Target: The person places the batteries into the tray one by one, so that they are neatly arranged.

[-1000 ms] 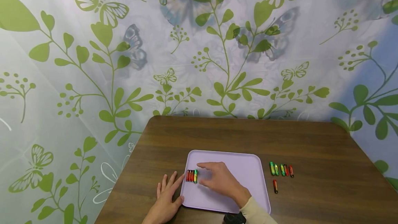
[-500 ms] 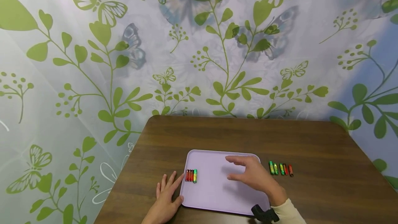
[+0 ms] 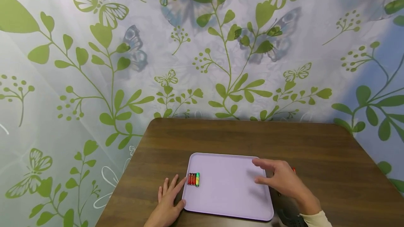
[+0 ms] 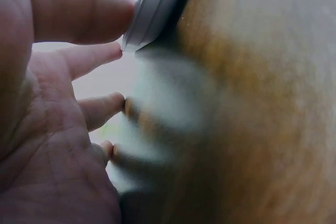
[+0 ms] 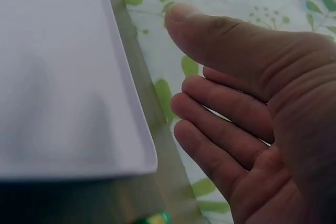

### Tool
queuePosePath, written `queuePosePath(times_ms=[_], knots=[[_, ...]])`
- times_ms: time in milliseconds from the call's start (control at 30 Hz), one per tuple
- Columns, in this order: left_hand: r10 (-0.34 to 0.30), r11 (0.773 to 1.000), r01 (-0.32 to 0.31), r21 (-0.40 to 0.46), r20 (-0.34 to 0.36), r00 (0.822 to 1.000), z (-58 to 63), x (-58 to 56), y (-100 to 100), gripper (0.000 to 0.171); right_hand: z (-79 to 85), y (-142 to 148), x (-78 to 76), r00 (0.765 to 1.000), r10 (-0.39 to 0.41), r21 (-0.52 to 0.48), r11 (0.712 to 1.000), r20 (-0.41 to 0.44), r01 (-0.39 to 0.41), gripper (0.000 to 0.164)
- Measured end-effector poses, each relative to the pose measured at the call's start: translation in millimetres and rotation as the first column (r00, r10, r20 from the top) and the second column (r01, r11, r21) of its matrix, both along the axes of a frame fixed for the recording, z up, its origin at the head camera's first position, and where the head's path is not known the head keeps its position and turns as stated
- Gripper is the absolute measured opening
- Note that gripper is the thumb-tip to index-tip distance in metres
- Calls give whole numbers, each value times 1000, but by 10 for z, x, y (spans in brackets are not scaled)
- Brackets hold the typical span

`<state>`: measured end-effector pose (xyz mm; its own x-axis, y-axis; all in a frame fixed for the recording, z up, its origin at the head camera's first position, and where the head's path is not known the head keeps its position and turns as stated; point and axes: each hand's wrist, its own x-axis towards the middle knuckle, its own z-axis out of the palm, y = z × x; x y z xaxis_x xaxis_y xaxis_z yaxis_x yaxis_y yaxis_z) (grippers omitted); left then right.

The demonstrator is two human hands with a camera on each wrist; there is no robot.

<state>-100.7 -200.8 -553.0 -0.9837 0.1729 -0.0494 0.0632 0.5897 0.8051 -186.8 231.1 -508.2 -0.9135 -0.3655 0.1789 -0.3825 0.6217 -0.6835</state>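
My left hand [image 3: 168, 200] rests on the table with its fingers spread. Its thumb and index fingertip touch the left edge of the lilac tray [image 3: 227, 188]; in the left wrist view the thumb [image 4: 86, 11] presses the tray's side. At the tray's left end, several red batteries [image 3: 191, 179] lie in a tight row with a green-and-yellow battery [image 3: 197, 179] at their right. Over the tray's right edge hovers my right hand [image 3: 284, 179], thumb and fingers apart, holding nothing. It hides most of the batteries on the table to the right; one red end [image 3: 294, 170] peeks out.
Brown wood-grain table [image 3: 236, 134] surrounds the tray. A patterned butterfly-and-leaf cloth [image 3: 202, 62] hangs behind its far edge. Low in the right wrist view, a green battery [image 5: 157, 217] shows past the tray's corner. A dark strap [image 3: 291, 218] circles the right wrist.
My right hand has moved right, from beside the battery row in the tray to the tray's right edge, now covering the loose batteries. My left hand has stayed in place.
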Motion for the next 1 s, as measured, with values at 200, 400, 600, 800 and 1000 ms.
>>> queuePosePath(times_ms=[200, 400, 600, 800, 1000], knots=[[2, 999, 0, 36, -62, 998, -101, -5, -20, 74, -38, 211, 77, 1000, 0, -7, 1000, 29, 1, 61], [-2, 999, 7, 49, -99, 995, -143, -13, -35, 76, -90, 412, 172, 1000, -13, -15, 1000, 28, 13, 61], [-4, 999, 5, 38, -27, 1000, -46, -7, -16, 74, -126, 567, 238, 998, -49, 27, 998, 32, 48, 60], [9, 997, -1, 79, -95, 995, -118, -8, -11, 74, -148, 675, 302, 992, -78, 72, 995, 99, 71, 62], [-1, 996, 11, 93, -103, 995, -153, -13, -33, 74, -234, 702, 340, 995, -80, 118, 990, 58, 73, 62]])
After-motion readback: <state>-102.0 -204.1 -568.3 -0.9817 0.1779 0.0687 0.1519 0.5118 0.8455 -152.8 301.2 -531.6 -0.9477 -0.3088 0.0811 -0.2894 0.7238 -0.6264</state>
